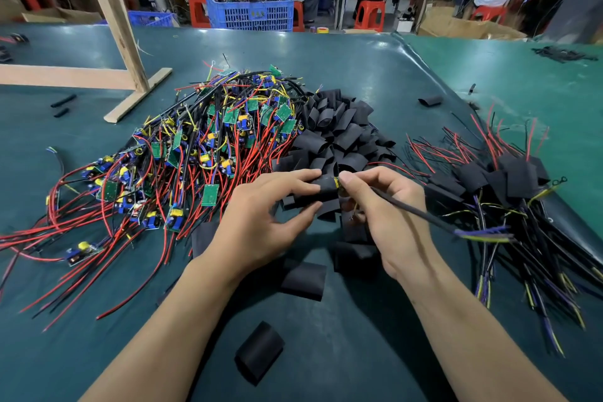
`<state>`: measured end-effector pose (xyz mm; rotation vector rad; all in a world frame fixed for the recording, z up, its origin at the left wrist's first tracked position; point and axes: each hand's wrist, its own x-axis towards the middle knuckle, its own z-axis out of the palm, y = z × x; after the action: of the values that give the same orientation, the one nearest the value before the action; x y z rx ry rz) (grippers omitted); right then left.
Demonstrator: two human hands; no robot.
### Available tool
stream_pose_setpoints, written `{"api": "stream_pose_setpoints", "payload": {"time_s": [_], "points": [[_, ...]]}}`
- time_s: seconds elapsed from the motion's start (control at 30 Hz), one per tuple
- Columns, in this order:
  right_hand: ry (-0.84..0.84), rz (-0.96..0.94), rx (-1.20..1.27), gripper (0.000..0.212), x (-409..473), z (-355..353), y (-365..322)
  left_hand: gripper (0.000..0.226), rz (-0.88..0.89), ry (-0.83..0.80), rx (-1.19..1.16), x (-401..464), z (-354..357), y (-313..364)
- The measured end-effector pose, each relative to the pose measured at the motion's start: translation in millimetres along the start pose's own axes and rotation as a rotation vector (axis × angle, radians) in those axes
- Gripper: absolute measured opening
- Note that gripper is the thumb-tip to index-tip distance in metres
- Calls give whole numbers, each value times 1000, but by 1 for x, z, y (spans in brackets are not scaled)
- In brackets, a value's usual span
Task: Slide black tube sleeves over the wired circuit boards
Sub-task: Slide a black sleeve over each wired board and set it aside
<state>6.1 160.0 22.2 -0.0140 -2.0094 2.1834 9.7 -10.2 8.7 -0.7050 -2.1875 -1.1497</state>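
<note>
Sleeve (321, 190) between two hands (261, 222) (388, 222)

Black sleeves (339, 127): matt, soft-looking plastic. Table cover (359, 55): dark green, smooth, glossy sheet. Frame (114, 10): bare pale wood. Crate (251, 10): blue plastic lattice. Wires (81, 206): shiny red and black plastic coating.

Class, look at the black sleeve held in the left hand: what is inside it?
At the black sleeve's right opening a yellow component edge shows, pinched by the right hand. The left hand grips the sleeve. The rest inside is covered.
</note>
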Motion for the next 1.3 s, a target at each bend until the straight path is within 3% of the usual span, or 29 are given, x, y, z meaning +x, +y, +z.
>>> {"api": "stream_pose_setpoints", "payload": {"time_s": [0.4, 0.73, 1.07, 1.3], "points": [[-299, 120, 89, 22, -1, -12, -16, 22, -28, 41, -53, -1, -2, -3], [-170, 298, 211, 3, 2, -11, -13, 25, -16, 17, -55, -2, 0, -3], [-238, 404, 199, 32, 4, -11, -14, 26, -61, -17, -97, 0, -1, 0], [-243, 390, 212, 27, 3, -9, -12, 40, -100, -40, -120, 0, -4, 2]]}}
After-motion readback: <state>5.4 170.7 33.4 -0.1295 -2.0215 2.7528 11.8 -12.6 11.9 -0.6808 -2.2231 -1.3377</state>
